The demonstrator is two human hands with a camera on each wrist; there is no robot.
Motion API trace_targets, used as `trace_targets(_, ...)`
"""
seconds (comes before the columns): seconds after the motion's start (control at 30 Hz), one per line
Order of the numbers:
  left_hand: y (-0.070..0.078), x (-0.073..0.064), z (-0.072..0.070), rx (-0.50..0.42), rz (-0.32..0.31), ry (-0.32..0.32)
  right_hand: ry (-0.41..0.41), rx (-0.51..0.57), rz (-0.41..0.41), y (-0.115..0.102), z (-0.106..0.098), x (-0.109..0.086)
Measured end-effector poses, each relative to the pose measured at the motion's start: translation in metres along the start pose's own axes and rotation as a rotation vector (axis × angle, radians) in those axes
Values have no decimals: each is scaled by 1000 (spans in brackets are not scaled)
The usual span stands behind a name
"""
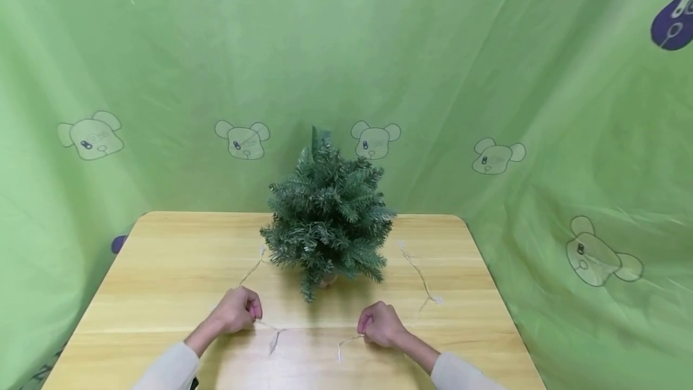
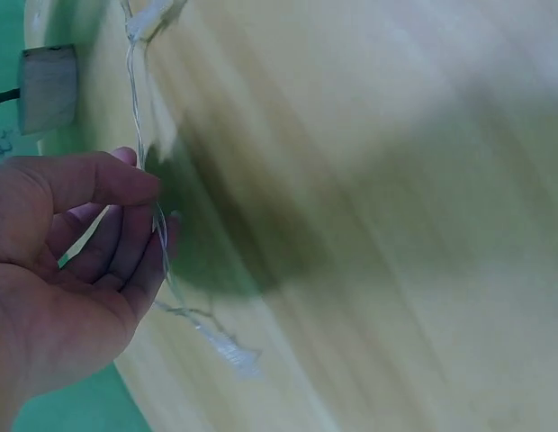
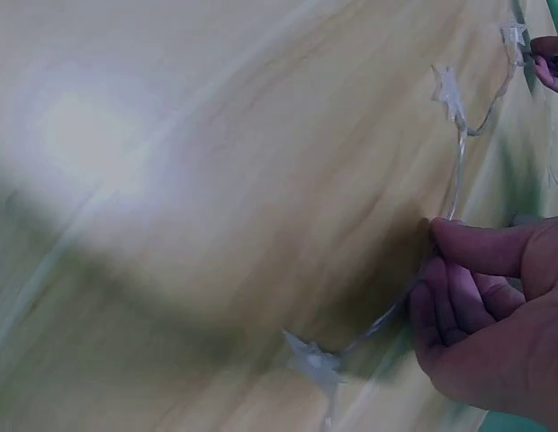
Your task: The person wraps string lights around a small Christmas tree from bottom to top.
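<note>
A string of fairy lights (image 1: 418,269) with clear star-shaped pieces lies in a loose loop around a small artificial Christmas tree (image 1: 327,215). My left hand (image 1: 237,310) pinches its thin wire in front of the tree, to the left. In the left wrist view a clear star (image 2: 232,351) hangs from the wire close to the fingers. On the other side, my right hand (image 1: 381,325) pinches the wire between thumb and forefinger. The right wrist view has one star (image 3: 313,362) below that grip and another star (image 3: 447,94) above it. The tree hides the back of the loop.
The tree stands upright on a round wooden base (image 2: 49,88) near the middle of the wooden table (image 1: 162,257). Behind and beside the table hangs a green curtain (image 1: 178,65) printed with bear heads.
</note>
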State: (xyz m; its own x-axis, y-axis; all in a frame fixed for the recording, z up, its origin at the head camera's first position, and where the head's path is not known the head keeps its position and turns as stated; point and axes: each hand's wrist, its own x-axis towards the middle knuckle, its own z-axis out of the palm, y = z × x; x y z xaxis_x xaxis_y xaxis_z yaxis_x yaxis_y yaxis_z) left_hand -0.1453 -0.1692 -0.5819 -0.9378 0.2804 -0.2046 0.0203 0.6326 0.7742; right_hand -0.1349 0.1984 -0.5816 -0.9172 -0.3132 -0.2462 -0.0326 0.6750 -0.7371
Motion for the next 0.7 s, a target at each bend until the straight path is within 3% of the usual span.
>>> trace_targets(0.17,10,0,-13,26,55,-19,-37,-7,10,-9,-19,3)
trace_targets(0.37,26,-3,-31,67,99,-66,-233,169,106,-23,-48,4)
trace_targets(0.53,40,-5,-47,38,102,-104,-329,236,161,-32,-68,6)
trace_targets(0.7,52,-8,-56,-35,65,-146,-365,274,168,-40,-84,6)
